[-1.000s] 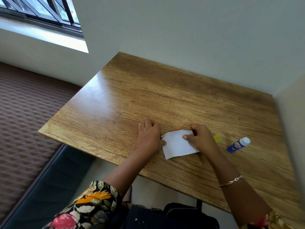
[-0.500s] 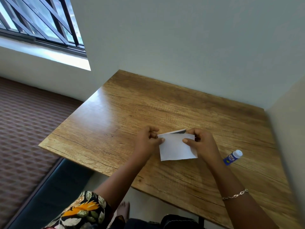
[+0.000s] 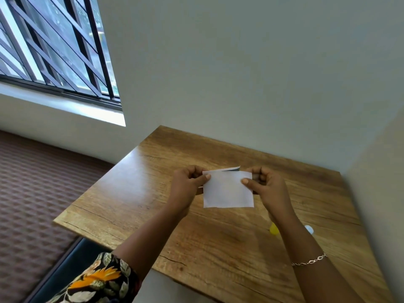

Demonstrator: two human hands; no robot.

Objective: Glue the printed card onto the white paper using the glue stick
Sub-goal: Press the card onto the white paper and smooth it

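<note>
**Both hands hold the paper and card above the surface**

The left hand [image 3: 188, 184] and the right hand [image 3: 266, 184] each pinch a side edge of the white paper [image 3: 228, 191], thumb in front and curled fingers behind, so each grip is narrow and closed on the sheet. The paper is raised off the wooden surface [image 3: 153, 193], its blank face toward the camera. The printed card [image 3: 232, 169] sits behind it, only a dark strip showing above the top edge. The glue stick [image 3: 309, 229] lies on the surface, mostly hidden behind the right forearm, near a small yellow object [image 3: 273, 228]. A bracelet [image 3: 309, 261] circles the right wrist.
</note>
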